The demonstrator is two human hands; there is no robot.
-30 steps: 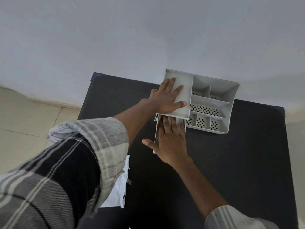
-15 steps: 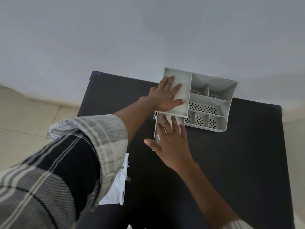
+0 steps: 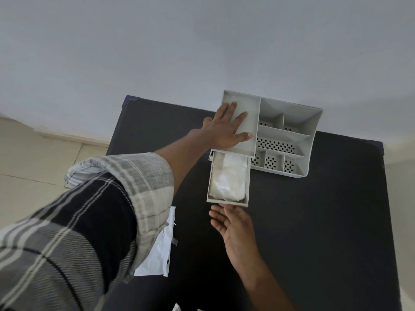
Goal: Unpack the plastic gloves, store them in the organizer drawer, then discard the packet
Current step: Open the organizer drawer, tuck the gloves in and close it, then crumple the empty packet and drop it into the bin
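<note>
My left sleeve [image 3: 85, 221] covers part of the white packet [image 3: 157, 254] on the bench [image 3: 314, 221]. Left hand [image 3: 226, 129] flat, fingers spread, on the organizer [image 3: 289, 135]. Below it, the drawer [image 3: 228, 200] is pulled out with gloves [image 3: 229, 176] inside. Right hand [image 3: 233, 230] open, empty, fingertips at the drawer front.

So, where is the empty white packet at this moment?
In the head view the packet lies on the black table, lower left of the open drawer, partly under the left sleeve.
</note>
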